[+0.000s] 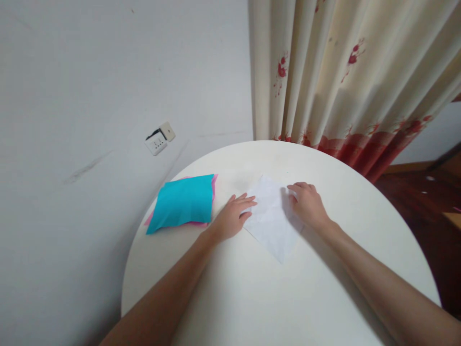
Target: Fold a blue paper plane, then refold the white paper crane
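A thin, creased white paper sheet lies on the table, turned so that one corner points toward me. My left hand rests at its left corner, fingers stretched out and slightly spread, the fingertips touching the paper. At the opposite corner is my right hand, its fingers bent and its thumb curled under, with a bit of white paper showing between them. That hand casts a shadow on the sheet. To the left of my left hand lies a stack of blue and pink sheets, blue on top.
The round white table stands close to a pale wall with a socket and a switch plate on it. A cream curtain with red flowers hangs behind the table. Dark floor shows at the right.
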`<state>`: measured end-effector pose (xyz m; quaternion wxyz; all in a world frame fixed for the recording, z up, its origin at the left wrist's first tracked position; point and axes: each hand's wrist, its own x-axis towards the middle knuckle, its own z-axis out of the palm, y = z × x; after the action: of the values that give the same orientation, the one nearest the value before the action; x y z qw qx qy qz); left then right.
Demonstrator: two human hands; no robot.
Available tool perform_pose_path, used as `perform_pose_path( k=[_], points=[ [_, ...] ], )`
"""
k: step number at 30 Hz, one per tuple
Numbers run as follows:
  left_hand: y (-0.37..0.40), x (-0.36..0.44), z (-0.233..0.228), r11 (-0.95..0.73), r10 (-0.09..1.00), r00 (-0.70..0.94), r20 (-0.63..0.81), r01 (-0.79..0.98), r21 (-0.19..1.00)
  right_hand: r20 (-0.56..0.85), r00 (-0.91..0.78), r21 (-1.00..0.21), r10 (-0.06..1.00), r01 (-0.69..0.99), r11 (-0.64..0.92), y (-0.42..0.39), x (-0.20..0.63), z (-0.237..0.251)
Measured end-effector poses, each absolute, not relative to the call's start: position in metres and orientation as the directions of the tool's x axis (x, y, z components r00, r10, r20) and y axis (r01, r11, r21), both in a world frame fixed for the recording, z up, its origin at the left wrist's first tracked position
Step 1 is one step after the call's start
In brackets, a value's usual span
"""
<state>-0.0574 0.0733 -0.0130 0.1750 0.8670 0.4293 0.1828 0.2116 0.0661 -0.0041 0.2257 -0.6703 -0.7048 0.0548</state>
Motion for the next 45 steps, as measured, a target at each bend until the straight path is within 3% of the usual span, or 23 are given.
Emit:
perform_pose_path(
  k=[3,6,9,13,17,21,25,28,35,40,45],
  points=[
    [0.074,-0.058,-0.012,-0.571,0.819,0.522,0.240,0.696,0.435,0.162,0.057,-0.316,0.985,0.949,-0.003,0.061,0.214,0.002],
    [0.078,-0.061,-0.015,-0.459,0.884,0.359,0.299,0.790,0.406,0.084,0.134,-0.333,0.987,0.938,-0.098,0.060,0.219,0.006],
    [0.082,-0.064,-0.017,-0.381,0.905,0.261,0.336,0.849,0.367,0.035,0.179,-0.454,0.983,0.879,-0.144,0.067,0.227,0.002],
    [0.084,-0.067,-0.019,-0.402,0.891,0.272,0.363,0.846,0.351,0.029,0.196,-0.640,0.980,0.757,-0.132,0.080,0.237,-0.009],
    [0.086,-0.068,-0.020,-0.416,0.879,0.242,0.410,0.808,0.416,0.075,0.209,-0.857,0.975,0.513,-0.044,0.084,0.237,-0.001],
    [0.089,-0.065,-0.019,-0.332,0.895,0.035,0.445,0.719,0.611,0.058,0.306,-0.991,0.950,0.135,0.017,0.079,0.230,0.020],
    [0.091,-0.059,-0.016,-0.238,0.932,-0.132,0.337,0.478,0.845,0.059,0.381,-0.995,0.923,-0.053,0.086,0.078,0.226,0.027],
    [0.090,-0.055,-0.013,-0.197,0.971,-0.070,0.229,0.306,0.931,0.058,0.391,-0.982,0.919,-0.144,0.123,0.079,0.225,0.024],
    [0.082,-0.050,0.000,-0.142,0.987,0.100,0.127,0.159,0.977,0.034,0.328,-0.967,0.944,-0.227,0.114,0.076,0.219,0.025],
    [0.075,-0.046,0.007,-0.100,0.991,0.098,0.093,0.071,0.992,0.014,0.265,-0.964,0.964,-0.253,0.083,0.072,0.215,0.027],
    [0.073,-0.045,0.006,-0.073,0.997,0.007,0.073,0.136,0.988,0.056,0.212,-0.963,0.976,-0.245,0.109,0.070,0.213,0.031]
  ],
)
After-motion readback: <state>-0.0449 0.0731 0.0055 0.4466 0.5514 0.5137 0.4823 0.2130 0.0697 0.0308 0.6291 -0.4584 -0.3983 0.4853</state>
